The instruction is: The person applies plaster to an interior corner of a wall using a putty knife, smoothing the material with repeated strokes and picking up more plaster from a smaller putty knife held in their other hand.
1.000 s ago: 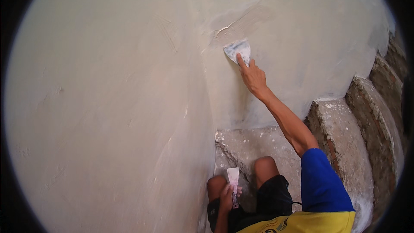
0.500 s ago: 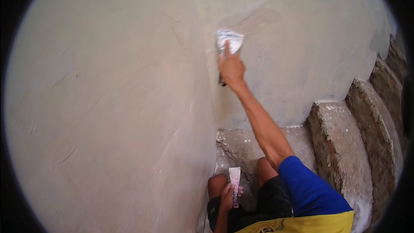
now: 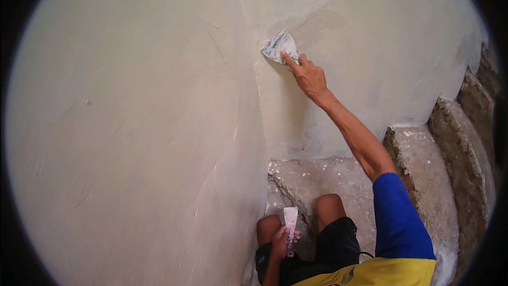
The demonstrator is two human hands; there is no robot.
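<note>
My right hand (image 3: 309, 77) grips a wide, smeared putty knife (image 3: 278, 45), its index finger pressed on the blade. The blade lies against the pale plastered wall (image 3: 370, 47), just right of the inner corner and below a grayish patch of filler (image 3: 312, 21). Low down, between my knees, my left hand (image 3: 281, 241) is closed on a narrow putty knife (image 3: 290, 217) with a pale, pink-tinged blade and a spattered handle, blade pointing up.
A second plastered wall (image 3: 127, 127) fills the left half, meeting the first at a vertical corner. My legs are over a cracked concrete landing (image 3: 338, 175) spotted with white. Rough concrete steps (image 3: 426, 169) curve away along the right.
My right hand and the wide knife swung up and left toward the corner; since half a second ago the blade has tilted leftward and the wrist shifted right. My left hand stays low.
</note>
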